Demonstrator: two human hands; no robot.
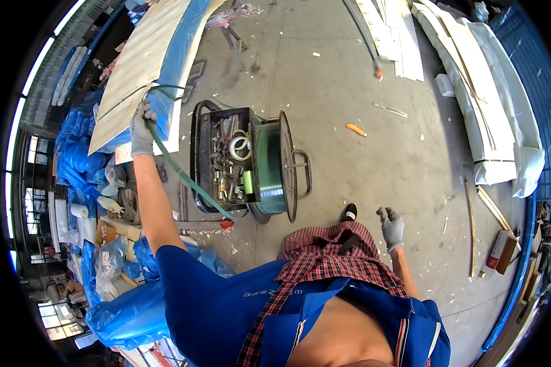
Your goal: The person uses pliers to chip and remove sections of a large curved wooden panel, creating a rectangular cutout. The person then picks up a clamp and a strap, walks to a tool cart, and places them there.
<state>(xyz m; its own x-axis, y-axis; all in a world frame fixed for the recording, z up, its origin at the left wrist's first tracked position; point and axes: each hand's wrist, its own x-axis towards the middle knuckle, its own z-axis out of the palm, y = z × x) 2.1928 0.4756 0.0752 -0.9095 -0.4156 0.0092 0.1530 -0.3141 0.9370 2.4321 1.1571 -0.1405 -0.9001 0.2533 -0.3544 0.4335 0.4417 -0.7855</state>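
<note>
My left hand (143,129), in a grey-white work glove, is closed round a green packing strap (180,173) at the near corner of a long stack of wooden boards (142,52). Blue plastic film (176,73) covers part of this stack, and a strap crosses it. From my hand the strap slopes down to the lower edge of a wheeled cart (200,159), which carries a big reel of green strap (271,168). My right hand (390,229), also gloved, hangs low at my right side with its fingers loosely bent and apart. Nothing shows in it.
The cart's tool tray (217,183) holds tape rolls, a green item and metal bits. An orange-handled knife (356,129) and a metal strip (390,109) lie on the floor. Wrapped boards (471,85) stand at right; a blue-wrapped pile (134,312) lies at lower left.
</note>
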